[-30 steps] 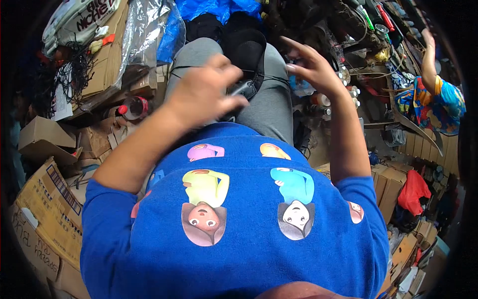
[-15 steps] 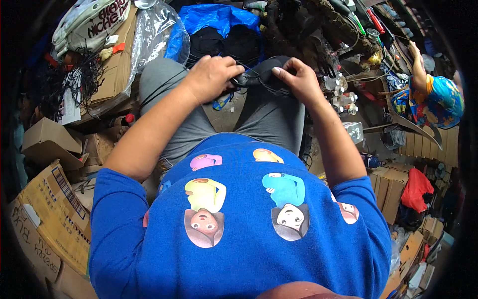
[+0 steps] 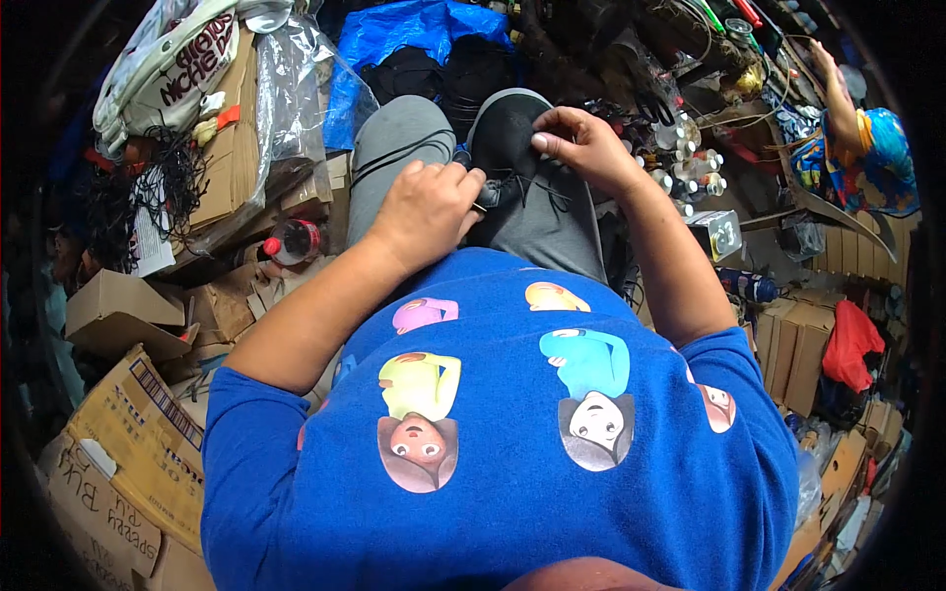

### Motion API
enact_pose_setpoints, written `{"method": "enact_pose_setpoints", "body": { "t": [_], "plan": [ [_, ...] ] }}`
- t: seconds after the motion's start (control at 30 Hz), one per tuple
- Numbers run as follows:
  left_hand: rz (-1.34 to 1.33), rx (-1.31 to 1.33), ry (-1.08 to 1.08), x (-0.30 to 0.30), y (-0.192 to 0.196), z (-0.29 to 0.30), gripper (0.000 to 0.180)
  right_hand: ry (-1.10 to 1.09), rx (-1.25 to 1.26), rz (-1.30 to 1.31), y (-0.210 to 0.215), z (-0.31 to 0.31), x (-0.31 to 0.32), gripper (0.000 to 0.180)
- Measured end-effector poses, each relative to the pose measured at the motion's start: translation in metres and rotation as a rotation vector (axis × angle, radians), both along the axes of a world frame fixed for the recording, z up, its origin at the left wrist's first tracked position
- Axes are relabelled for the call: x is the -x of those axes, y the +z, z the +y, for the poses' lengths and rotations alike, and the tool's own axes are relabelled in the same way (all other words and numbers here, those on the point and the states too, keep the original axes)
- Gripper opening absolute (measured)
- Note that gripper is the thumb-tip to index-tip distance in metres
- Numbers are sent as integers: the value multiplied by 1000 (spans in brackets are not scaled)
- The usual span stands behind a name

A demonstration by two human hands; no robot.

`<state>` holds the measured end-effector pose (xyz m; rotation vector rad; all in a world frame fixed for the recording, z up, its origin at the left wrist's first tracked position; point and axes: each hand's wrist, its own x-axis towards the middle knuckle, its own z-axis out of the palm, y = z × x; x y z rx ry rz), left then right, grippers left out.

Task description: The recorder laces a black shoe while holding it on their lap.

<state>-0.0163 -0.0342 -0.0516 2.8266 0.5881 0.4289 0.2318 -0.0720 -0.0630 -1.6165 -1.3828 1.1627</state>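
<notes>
A black shoe [image 3: 503, 138] with a pale sole edge rests on my right thigh, toe pointing away from me. Thin black laces [image 3: 532, 185] loop over its upper. My left hand [image 3: 429, 207] is closed at the near end of the shoe, its fingertips against a dark, shiny part. Just right of the toe, my right hand [image 3: 586, 148] is raised with thumb and forefinger drawn together. Whatever sits in that pinch is too small to make out. More black cords [image 3: 399, 148] lie across my left knee.
Beyond my knees are a blue plastic sheet [image 3: 394, 34] and dark bundles. Cardboard boxes [image 3: 123, 310], a tangle of black cords [image 3: 163, 182] and a bottle [image 3: 293, 241] lie left. On the right are small bottles [image 3: 700, 172], a curved blade [image 3: 847, 222] and another person's arm [image 3: 838, 98].
The shoe has turned so its toe points away and lies flatter on my right thigh. My left hand has come nearer to me; my right hand has shifted slightly left. My knees have drawn together.
</notes>
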Motion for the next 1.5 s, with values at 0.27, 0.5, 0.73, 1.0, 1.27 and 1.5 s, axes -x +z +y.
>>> {"method": "enact_pose_setpoints", "body": {
  "t": [0.27, 0.5, 0.73, 1.0, 1.27, 1.5],
  "plan": [
    [-46, -152, -97, -4, -5, 7, 39, 18, 53, -150, 2, -5, 2, 33],
    [-51, -236, -88, -41, 4, -3, 27, 27, -72, -806, 51, 18, -1, 31],
    [66, -48, -71, -24, 7, 2, 25, -1, -159, -588, 14, 19, 12, 37],
    [-361, 494, 0, -54, -20, 79, 32, 212, 198, -300, 39, 3, 17, 36],
    [-263, 728, -16, -77, -46, 84, 36, 316, 103, -277, 62, -15, -6, 17],
    [-26, 860, -202, -74, -12, 110, 29, 131, -70, -381, 66, -27, 2, 20]
  ]
}}
